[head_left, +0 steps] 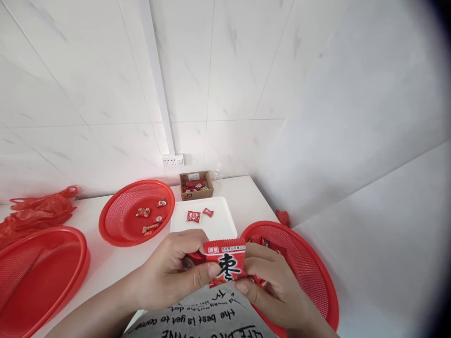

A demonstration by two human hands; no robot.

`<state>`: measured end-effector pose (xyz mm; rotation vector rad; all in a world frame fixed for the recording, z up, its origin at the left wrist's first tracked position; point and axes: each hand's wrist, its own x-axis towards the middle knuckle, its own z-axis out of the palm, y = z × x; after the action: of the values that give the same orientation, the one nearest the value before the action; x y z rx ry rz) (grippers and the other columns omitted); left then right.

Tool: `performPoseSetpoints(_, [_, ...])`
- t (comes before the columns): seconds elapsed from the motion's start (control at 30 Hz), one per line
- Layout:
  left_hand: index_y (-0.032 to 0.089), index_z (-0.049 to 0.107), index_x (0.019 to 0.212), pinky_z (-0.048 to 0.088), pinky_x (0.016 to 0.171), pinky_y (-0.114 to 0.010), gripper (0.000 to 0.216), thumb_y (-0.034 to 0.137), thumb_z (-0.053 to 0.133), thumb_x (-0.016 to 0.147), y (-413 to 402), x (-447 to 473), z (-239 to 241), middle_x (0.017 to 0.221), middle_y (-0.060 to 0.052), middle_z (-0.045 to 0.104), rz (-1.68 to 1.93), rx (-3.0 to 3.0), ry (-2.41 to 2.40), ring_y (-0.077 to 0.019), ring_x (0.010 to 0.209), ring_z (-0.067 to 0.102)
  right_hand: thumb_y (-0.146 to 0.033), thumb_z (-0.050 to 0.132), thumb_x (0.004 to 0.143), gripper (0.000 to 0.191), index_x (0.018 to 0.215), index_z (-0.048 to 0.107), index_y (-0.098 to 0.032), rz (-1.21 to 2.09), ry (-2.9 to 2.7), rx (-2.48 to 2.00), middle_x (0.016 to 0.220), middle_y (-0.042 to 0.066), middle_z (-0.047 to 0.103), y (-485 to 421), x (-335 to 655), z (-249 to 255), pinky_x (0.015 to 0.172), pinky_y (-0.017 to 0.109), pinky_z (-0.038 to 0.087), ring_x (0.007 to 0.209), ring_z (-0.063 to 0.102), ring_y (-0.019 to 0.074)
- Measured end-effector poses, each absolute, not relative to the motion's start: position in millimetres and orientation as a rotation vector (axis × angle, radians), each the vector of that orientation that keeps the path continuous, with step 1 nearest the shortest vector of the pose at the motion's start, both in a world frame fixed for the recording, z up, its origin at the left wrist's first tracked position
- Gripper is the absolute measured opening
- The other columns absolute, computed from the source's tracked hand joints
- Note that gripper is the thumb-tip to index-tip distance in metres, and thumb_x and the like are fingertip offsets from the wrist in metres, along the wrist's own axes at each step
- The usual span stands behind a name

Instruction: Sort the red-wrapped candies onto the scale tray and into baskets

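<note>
Just in front of my body I hold a red snack packet with a large black character and white print on its face. My left hand grips its left side between thumb and fingers, and another dark red wrapper shows inside that palm. The fingers of my right hand are closed on the packet's right edge. Beyond my hands lies a white tray bearing two small red packets, a larger one and a smaller one. A red mesh basket with red wrappers stands behind my right hand, which hides part of it.
A second red basket holds several small packets. Another red basket stands at the near left, by red plastic bags. A cardboard box of packets sits at the back near a wall socket.
</note>
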<state>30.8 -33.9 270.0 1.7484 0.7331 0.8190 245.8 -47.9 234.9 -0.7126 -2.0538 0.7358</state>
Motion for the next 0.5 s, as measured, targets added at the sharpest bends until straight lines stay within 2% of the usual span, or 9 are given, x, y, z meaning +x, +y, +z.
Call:
performPoseSetpoints(0.33, [0.016, 0.062, 0.079, 0.038, 0.051, -0.018, 0.013, 0.026, 0.058, 0.086, -35, 27, 260, 0.069, 0.001, 0.052, 0.802, 1.705, 0.678, -0.0074, 0.058, 0.045, -0.031, 0.048, 0.093, 0.02, 0.087, 0.063, -0.019, 0.739, -1.987, -0.722, 0.073, 0.005, 0.065, -62, 236, 228, 0.061, 0.025, 0.045, 0.069, 0.058, 0.0148])
performPoseSetpoints(0.5, [0.015, 0.061, 0.077, 0.035, 0.048, -0.019, 0.017, 0.029, 0.058, 0.086, -27, 41, 267, 0.068, 0.002, 0.05, 0.743, 1.648, 0.649, -0.007, 0.054, 0.043, -0.059, 0.048, 0.087, 0.044, 0.084, 0.061, -0.018, 0.937, -1.837, -0.828, 0.069, 0.003, 0.059, -56, 243, 232, 0.057, 0.025, 0.043, 0.062, 0.053, 0.0135])
